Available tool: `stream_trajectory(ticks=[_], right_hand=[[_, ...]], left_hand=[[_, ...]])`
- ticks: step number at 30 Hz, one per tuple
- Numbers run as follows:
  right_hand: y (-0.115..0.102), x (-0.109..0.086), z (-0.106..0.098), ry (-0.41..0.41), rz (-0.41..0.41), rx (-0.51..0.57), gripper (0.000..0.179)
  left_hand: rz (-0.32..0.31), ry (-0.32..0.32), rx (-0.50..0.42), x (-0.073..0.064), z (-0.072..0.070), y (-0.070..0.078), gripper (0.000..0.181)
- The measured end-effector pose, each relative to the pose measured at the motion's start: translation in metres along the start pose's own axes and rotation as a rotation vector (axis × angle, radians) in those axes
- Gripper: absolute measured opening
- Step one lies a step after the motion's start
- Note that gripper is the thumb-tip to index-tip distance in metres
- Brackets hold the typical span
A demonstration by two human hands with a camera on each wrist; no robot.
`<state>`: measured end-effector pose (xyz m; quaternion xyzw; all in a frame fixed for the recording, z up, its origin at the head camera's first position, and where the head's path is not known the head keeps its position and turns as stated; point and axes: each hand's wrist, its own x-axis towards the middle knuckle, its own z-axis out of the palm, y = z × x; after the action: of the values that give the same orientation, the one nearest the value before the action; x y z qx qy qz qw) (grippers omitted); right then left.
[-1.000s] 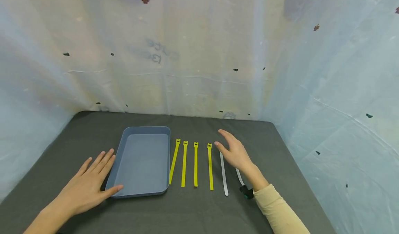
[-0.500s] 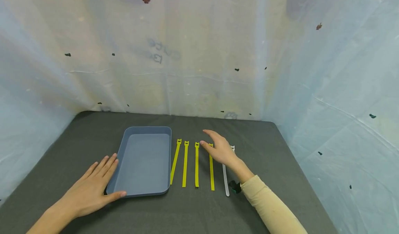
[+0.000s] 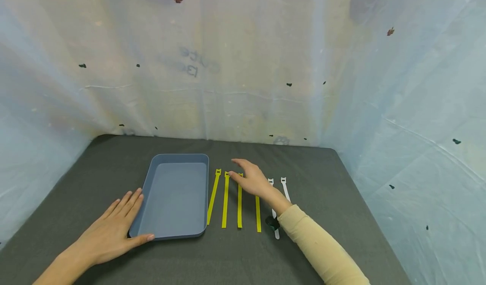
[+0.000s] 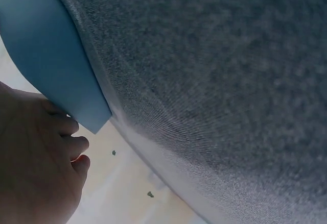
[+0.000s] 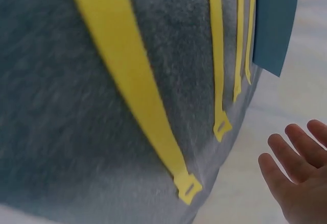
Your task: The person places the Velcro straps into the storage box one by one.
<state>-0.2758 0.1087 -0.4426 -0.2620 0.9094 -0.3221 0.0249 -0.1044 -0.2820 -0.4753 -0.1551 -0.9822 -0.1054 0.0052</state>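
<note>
Left hand (image 3: 108,236) flat, fingers straight against left side of tray (image 3: 176,200); right hand (image 3: 251,180) over yellow straps (image 3: 225,205), fingers relaxed, gripping nothing. Straps lie right of tray on surface (image 3: 243,259), white straps (image 3: 286,190) furthest. Risk: left push shoves tray into nearest strap, or low right sweep skews the row

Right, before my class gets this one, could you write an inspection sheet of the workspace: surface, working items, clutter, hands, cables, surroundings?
Surface: dark grey cloth.
Working items: blue-grey tray; to its right, four yellow straps, then two white straps.
Clutter: nothing seen.
Hands: left hand spread at the tray's left edge; right hand above the yellow straps, holding nothing visible; dark item by the right wrist, unclear.
Cables: nothing seen.
Surroundings: pale sheeting behind and at both sides, with dark and reddish marks.
</note>
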Motion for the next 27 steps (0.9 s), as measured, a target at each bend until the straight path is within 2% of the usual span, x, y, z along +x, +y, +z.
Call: stream_trajectory(ticks=[10, 27], right_hand=[[0.002, 0.019, 0.017, -0.042, -0.011, 0.014, 0.056], [0.003, 0.041, 0.039, -0.122, -0.003, -0.083, 0.057]], left_hand=[[0.005, 0.005, 0.000, 0.001, -0.002, 0.001, 0.112], [-0.008, -0.012, -0.025, 0.002, -0.004, 0.002, 0.114]])
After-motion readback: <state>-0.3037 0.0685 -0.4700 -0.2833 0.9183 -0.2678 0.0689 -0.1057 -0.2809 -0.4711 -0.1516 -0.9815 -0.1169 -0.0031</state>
